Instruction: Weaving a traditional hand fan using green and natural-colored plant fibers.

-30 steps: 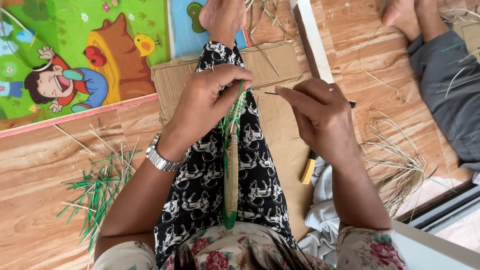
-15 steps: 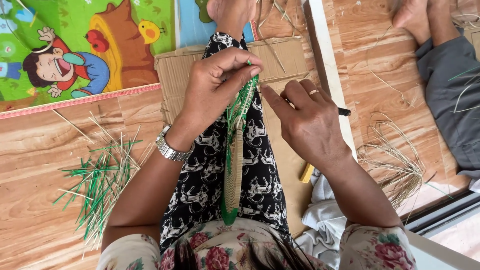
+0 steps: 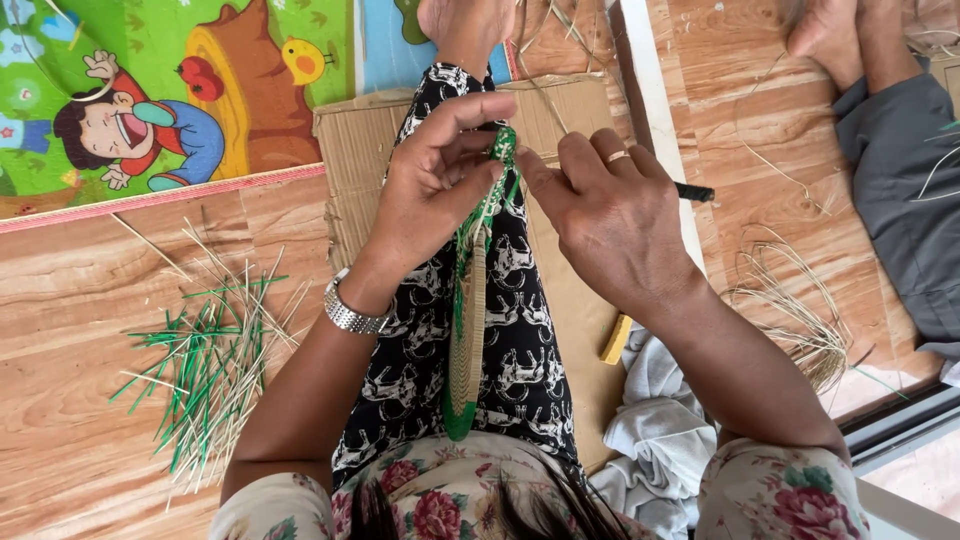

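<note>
A flat woven disc point(image 3: 466, 340) of tan straw with a green edge stands on edge over my outstretched leg in black-and-white patterned cloth. My left hand point(image 3: 435, 185), with a metal watch at the wrist, pinches the disc's green top rim. My right hand point(image 3: 605, 215), a ring on one finger, meets it at the same spot and pinches a green strand there. A dark thin tool point(image 3: 694, 191) pokes out from behind my right hand.
A heap of green and tan straw strips point(image 3: 205, 365) lies on the wooden floor at left. Flattened cardboard point(image 3: 355, 150) lies under my leg, a colourful cartoon play mat point(image 3: 150, 100) beyond. White cloth point(image 3: 655, 420) and loose tan straw point(image 3: 800, 320) lie right. Another person's grey-trousered leg point(image 3: 900, 190) is far right.
My right hand has slid left until its fingertips meet the left hand at the disc's top rim. The view has shifted slightly.
</note>
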